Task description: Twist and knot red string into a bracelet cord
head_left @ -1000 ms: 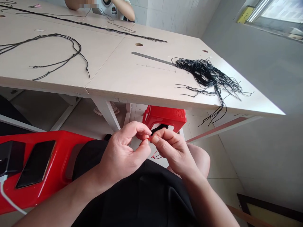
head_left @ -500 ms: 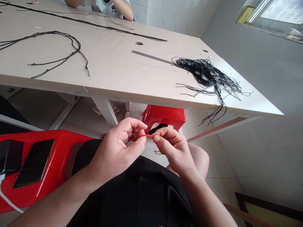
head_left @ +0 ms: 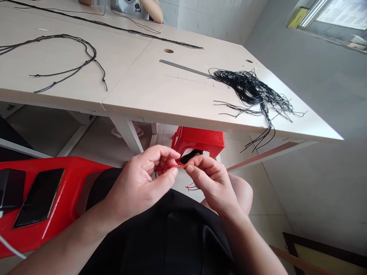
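Note:
A twisted red cord [head_left: 178, 166] stretches between my two hands, above my lap and in front of the table edge. My right hand [head_left: 207, 179] pinches its right end between thumb and fingertips, and thin loose strands [head_left: 191, 187] dangle below that hand. On the other side, my left hand [head_left: 149, 179] is curled about the cord, with the thumb and bent fingers close around it. Part of the cord shows between the left fingers and thumb; how firmly they press on it is hard to see.
The pale table [head_left: 172, 95] ahead bears a tangled bundle of black cords [head_left: 249, 89], a steel ruler [head_left: 183, 68] and knotted black cords [head_left: 93, 53]. A phone [head_left: 40, 196] lies on a red stool [head_left: 69, 172] at left. Another red stool [head_left: 206, 137] stands below the table. Someone sits opposite.
More of the red cord now shows between and behind my left fingers. My left hand has shifted down slightly; the right hand keeps its pinch in nearly the same spot.

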The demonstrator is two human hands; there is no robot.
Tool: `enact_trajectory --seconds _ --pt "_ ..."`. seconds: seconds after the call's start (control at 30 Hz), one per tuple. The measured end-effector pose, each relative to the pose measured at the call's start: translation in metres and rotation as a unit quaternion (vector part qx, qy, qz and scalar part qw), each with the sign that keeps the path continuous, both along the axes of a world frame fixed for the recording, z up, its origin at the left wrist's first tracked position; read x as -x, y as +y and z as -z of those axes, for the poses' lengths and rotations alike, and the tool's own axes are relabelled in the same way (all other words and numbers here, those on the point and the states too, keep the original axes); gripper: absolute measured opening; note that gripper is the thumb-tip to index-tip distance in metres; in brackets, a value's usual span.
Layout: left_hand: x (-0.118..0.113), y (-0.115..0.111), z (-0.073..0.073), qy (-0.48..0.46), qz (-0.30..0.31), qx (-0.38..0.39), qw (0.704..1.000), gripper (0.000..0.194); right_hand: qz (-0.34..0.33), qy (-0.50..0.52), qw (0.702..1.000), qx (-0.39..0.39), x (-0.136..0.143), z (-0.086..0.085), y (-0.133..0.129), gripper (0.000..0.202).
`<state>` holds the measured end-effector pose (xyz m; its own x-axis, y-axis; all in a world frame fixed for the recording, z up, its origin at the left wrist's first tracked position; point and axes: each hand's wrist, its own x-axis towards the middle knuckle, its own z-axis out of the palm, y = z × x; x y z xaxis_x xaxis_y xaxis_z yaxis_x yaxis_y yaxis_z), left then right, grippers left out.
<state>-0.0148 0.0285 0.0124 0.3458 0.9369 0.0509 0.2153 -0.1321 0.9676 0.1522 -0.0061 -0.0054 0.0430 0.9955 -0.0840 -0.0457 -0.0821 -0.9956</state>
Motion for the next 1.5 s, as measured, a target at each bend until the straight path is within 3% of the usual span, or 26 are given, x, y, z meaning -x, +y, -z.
enact_trajectory --seconds 0.23,0.5,0.67,0.87,0.97,1.17,1.33,1.5 --pt "-0.005 -0.001 0.001 0.027 0.019 -0.031 0.999 0.008 -0.043 -0.004 0.999 -0.014 -0.001 -0.004 -0.004 0.019" --pt "-0.005 -0.003 -0.004 0.081 -0.013 -0.221 0.972 0.012 -0.041 -0.077 0.995 -0.048 0.002 -0.006 -0.010 0.021" --pt "-0.002 -0.004 -0.003 0.103 0.016 -0.252 0.962 0.011 -0.042 -0.103 0.991 -0.068 0.003 -0.006 -0.013 0.017" --pt "-0.003 -0.001 0.002 0.111 0.012 -0.391 0.914 0.016 -0.026 -0.126 0.988 -0.090 0.003 -0.004 -0.013 0.017" --pt "-0.004 -0.001 0.003 0.123 0.015 -0.419 0.900 0.017 -0.018 -0.153 0.981 -0.115 0.004 -0.004 -0.014 0.013" --pt "-0.006 -0.002 0.000 0.106 0.015 -0.354 0.929 0.015 -0.020 -0.172 0.972 -0.157 0.004 -0.003 -0.014 0.010" --pt "-0.006 -0.002 0.001 0.070 0.015 -0.231 0.970 0.014 -0.058 -0.049 0.993 -0.086 0.002 0.001 -0.011 0.013" --pt "-0.008 -0.001 0.001 0.013 0.019 -0.098 0.995 0.011 -0.083 0.063 0.993 -0.053 0.000 0.007 -0.006 0.014"
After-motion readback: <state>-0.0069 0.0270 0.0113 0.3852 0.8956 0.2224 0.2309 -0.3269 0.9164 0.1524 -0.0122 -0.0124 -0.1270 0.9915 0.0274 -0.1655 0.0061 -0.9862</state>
